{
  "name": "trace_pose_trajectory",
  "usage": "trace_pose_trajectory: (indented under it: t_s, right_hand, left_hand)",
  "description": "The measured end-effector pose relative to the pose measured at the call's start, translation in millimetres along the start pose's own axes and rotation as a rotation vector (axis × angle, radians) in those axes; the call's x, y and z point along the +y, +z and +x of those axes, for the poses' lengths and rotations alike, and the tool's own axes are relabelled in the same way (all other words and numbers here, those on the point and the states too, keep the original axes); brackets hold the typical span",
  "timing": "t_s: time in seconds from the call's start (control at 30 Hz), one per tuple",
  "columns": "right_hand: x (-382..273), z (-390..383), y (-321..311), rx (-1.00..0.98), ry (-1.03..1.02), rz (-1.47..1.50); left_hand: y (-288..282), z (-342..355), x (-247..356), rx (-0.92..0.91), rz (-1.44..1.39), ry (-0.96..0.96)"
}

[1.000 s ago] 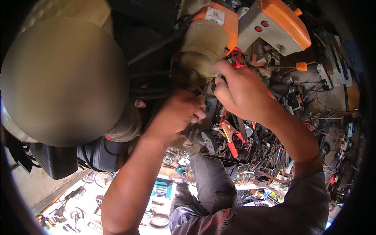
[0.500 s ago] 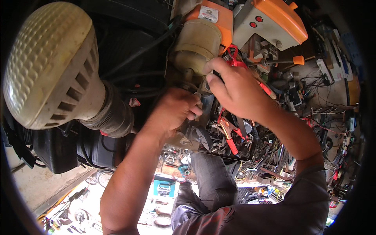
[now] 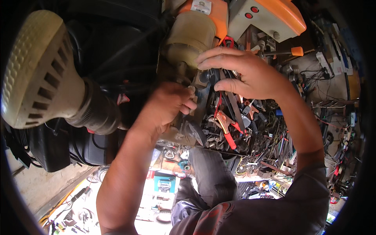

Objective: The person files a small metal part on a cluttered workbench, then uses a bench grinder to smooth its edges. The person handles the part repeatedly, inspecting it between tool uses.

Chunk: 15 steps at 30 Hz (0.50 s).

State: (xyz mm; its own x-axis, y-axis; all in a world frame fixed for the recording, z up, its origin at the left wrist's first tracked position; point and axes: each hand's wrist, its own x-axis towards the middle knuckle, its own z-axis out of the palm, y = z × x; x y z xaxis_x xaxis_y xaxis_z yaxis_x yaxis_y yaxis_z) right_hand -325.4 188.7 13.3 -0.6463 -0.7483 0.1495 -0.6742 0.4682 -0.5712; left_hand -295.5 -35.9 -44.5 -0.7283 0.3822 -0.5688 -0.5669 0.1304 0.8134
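My left hand [image 3: 170,103] is closed at the base of a machine with a cream cylindrical housing [image 3: 191,33] and an orange cover [image 3: 217,19]. A small pale bit shows at its fingertips; what the fingers hold is mostly hidden. Just to the right, my right hand [image 3: 244,74] has its fingers stretched out and the thumb apart. Between thumb and fingers stands a dark round knob [image 3: 213,76], with no grip on it visible. Below the housing a metal shaft [image 3: 181,69] points down toward my left hand, partly in shadow.
A large lamp bulb [image 3: 47,74] fills the left side near the camera. Red-handled clamps [image 3: 229,139] lie among loose tools below my right hand. A grey machine with an orange top [image 3: 270,19] stands at the far right. Cluttered small parts [image 3: 270,152] spread along the right.
My right hand has opened, its fingers straightening and parting from the thumb around the knob. My left hand stays closed at about the same spot. The whole view has shifted slightly.
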Motion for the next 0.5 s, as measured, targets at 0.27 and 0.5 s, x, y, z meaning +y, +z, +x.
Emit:
trace_pose_trajectory:
  t_s: [0.27,0.5]
  right_hand:
    - [2.1,-1.6,4.5,0.015,-0.031,0.003]
    - [2.6,-9.0,7.5,0.083,0.007,-0.039]
  left_hand:
    - [1.4,-2.0,3.8,0.046,0.030,-0.033]
    - [1.5,-3.5,6.4,0.040,0.058,-0.054]
